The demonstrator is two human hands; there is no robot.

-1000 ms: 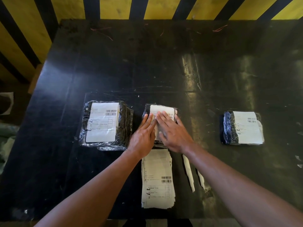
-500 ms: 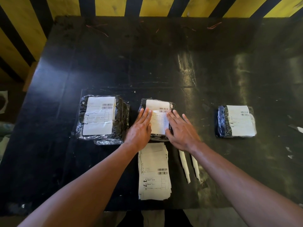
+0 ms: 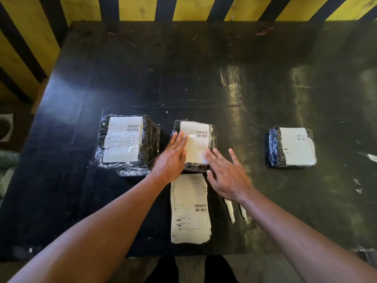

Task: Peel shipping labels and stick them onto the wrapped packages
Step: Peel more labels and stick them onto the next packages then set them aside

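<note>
- Three wrapped packages lie in a row across the dark table (image 3: 204,78), each a dark bundle inside clear plastic film with a white shipping label on top.
- The middle package (image 3: 212,137) sits at the centre; its label (image 3: 196,148) is stuck on the upper face, barcode toward 1 o'clock.
- The left hand (image 3: 172,158) lies flat on that package's 9 o'clock side, fingers straight and together, fingertips pressing the label's left edge.
- The right hand (image 3: 228,176) is at the package's 5 o'clock corner, fingers straight and spread, holding nothing; whether it touches the film I cannot tell.
- The left package (image 3: 148,139), at 9 o'clock from the middle one, and the right package (image 3: 274,148), at 3 o'clock and well apart, carry their labels.
- A stack of labels (image 3: 189,211) lies at 6 o'clock, just beside the middle package.
- Two white backing strips (image 3: 230,211) lie at the stack's 3 o'clock side.
</note>
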